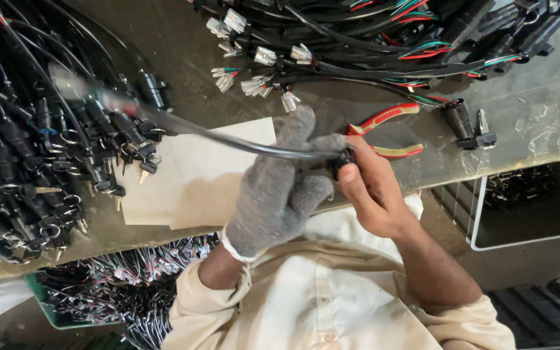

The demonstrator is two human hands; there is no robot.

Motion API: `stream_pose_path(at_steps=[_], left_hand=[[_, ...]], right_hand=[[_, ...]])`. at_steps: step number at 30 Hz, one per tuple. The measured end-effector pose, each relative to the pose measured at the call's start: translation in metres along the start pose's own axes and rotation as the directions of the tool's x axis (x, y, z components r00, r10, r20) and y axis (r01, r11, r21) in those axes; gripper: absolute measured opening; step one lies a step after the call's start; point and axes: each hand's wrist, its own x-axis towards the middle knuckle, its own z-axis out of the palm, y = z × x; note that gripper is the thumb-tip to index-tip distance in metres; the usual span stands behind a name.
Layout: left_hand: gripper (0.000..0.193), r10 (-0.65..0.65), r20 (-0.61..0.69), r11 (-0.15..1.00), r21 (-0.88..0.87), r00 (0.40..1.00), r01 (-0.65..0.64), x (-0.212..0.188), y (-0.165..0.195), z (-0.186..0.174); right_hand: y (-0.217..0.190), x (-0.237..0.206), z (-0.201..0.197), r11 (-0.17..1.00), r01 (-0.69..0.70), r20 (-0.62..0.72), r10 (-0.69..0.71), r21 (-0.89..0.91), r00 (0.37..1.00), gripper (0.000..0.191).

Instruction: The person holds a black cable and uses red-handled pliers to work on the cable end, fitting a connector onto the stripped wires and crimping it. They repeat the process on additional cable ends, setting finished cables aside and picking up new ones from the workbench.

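Gripping the black cable [228, 137] in our gloved left hand [279, 194], our bare right hand [372, 188] pinches its plug [340, 162]; we keep both closed firmly.

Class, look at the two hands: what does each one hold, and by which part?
Both hold one black cable. The gloved left hand grips its sleeve near the end; the bare right hand pinches the black plug there.

Pliers [384, 133] lie on table [539, 116] just beyond my right hand [371, 188]; harness pile [27, 142] left, paper sheet [196, 175] under my left hand [280, 188].
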Motion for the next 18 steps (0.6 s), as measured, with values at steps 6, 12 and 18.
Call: stream_pose_path(at_steps=[6,12,18], left_hand=[[0.059,-0.053,-0.065,0.974,0.216,0.996,0.066,0.000,0.004,0.011],[0.049,0.033,0.189,0.997,-0.068,0.981,-0.020,0.005,-0.012,0.001],[0.046,-0.132,0.179,0.970,-0.181,0.975,0.165,0.001,-0.014,0.001]], right_hand=[[0.022,-0.008,-0.007,0.941,-0.292,0.028,0.292,0.170,0.956,0.029],[0.019,-0.002,0.003,0.993,-0.069,0.049,0.065,0.099,0.997,0.029],[0.011,0.013,0.007,0.983,-0.071,0.110,0.053,0.168,0.993,0.036]])
